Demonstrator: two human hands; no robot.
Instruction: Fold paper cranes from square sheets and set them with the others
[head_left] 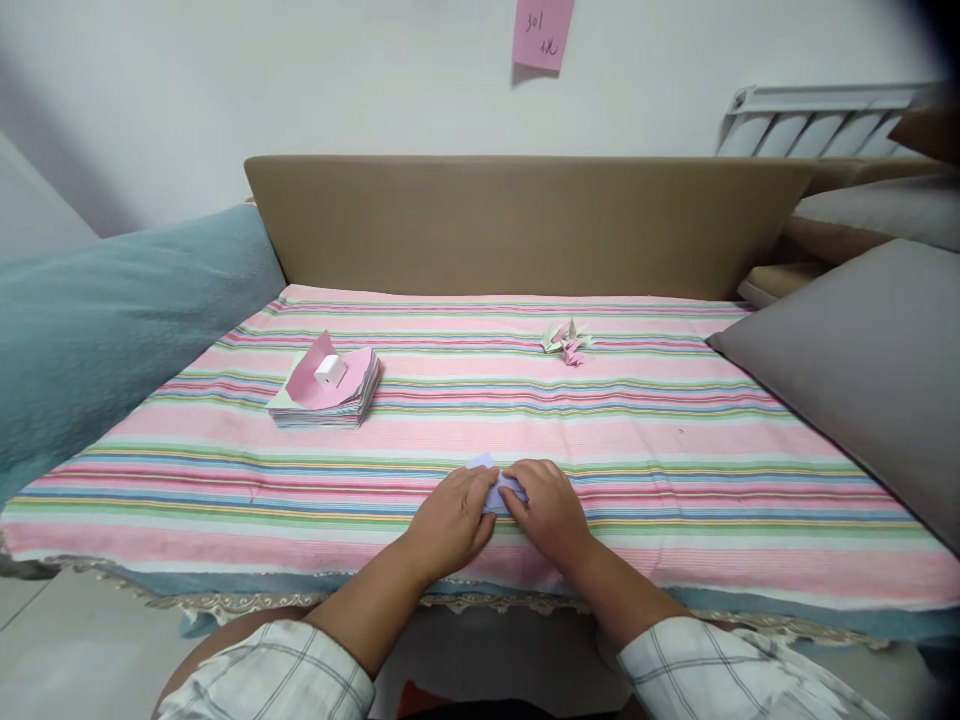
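A small folded sheet of pale lilac paper [495,497] lies on the striped cloth near the sofa's front edge. My left hand [455,520] is closed on its left side, with fingertips pressed on the paper. From the right, my right hand [550,505] grips the same sheet, its thumb lying on top. Both hands cover much of the paper, so its full shape is hidden.
At the left stands a stack of coloured paper [322,412] with a white block [330,371] on top. Several folded paper figures [568,342] rest farther back. A grey cushion [862,370] borders the right side, a blue armrest [135,320] the left.
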